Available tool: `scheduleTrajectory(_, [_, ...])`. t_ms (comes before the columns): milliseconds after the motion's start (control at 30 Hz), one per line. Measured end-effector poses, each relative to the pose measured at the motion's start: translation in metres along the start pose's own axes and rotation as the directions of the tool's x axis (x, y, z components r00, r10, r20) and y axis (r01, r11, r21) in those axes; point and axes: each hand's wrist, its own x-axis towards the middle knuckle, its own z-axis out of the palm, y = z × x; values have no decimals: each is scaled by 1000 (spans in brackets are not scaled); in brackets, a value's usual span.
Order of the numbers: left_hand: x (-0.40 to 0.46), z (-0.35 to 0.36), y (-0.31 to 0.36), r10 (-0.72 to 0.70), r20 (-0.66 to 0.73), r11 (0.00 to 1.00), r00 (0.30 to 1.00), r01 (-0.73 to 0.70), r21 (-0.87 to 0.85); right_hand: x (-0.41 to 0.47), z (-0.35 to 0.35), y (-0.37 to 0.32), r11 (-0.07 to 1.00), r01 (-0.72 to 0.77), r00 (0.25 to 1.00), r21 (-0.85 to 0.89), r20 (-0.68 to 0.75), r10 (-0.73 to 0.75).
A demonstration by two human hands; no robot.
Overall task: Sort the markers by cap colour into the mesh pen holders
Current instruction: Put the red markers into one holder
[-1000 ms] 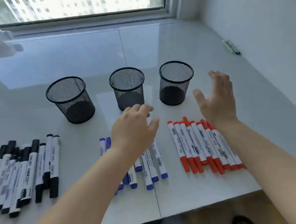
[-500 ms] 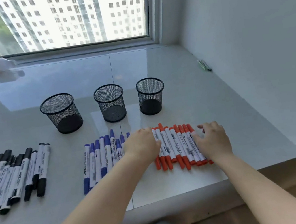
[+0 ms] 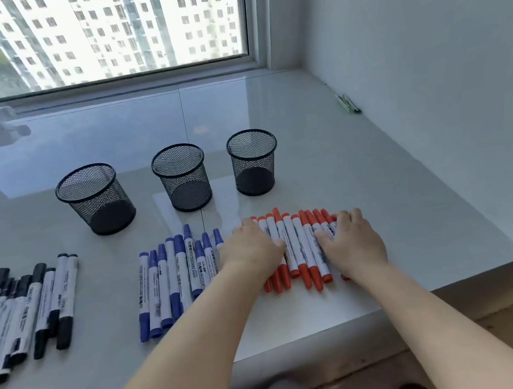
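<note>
Left hand [image 3: 251, 250]: we curl it round the red markers' [image 3: 299, 247] left edge;
Right hand [image 3: 352, 241]: we curl it round their right edge

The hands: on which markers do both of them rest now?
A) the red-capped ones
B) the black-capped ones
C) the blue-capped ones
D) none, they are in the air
A: the left hand and the right hand both lie on the row of red markers, one at each side of it.
</note>
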Motion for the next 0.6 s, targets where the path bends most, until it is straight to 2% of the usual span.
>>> scheduleTrajectory(600, [19, 8, -2, -103, -22, 992, 994, 101, -68, 15, 3, -5, 992, -15, 997, -129, -76, 5])
